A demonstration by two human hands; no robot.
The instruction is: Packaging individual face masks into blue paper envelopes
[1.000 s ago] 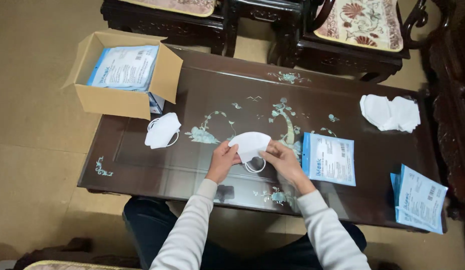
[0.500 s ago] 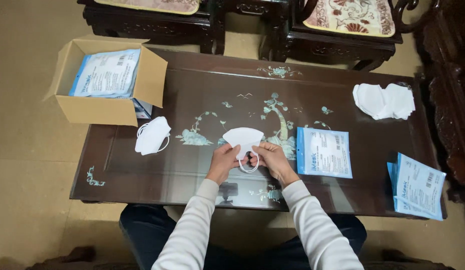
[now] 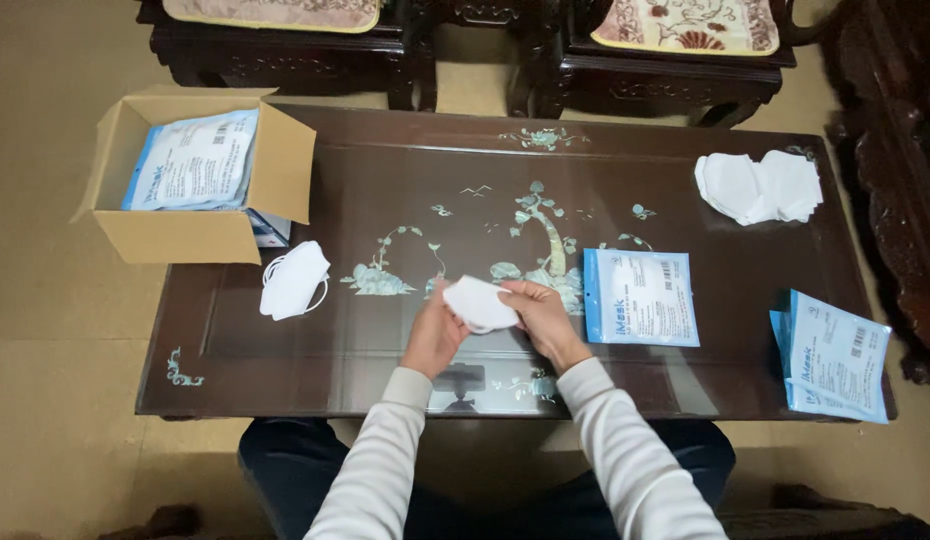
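Both forearms reach forward over the dark glossy inlaid wooden table. The left hand and right hand meet palms inward, fingers pinching a folded white fabric face mask between them, just above the tabletop's middle.

Dark inlaid table, mask, packets, box

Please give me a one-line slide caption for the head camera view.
Both hands, left hand and right hand, hold a folded white mask over a dark inlaid table.
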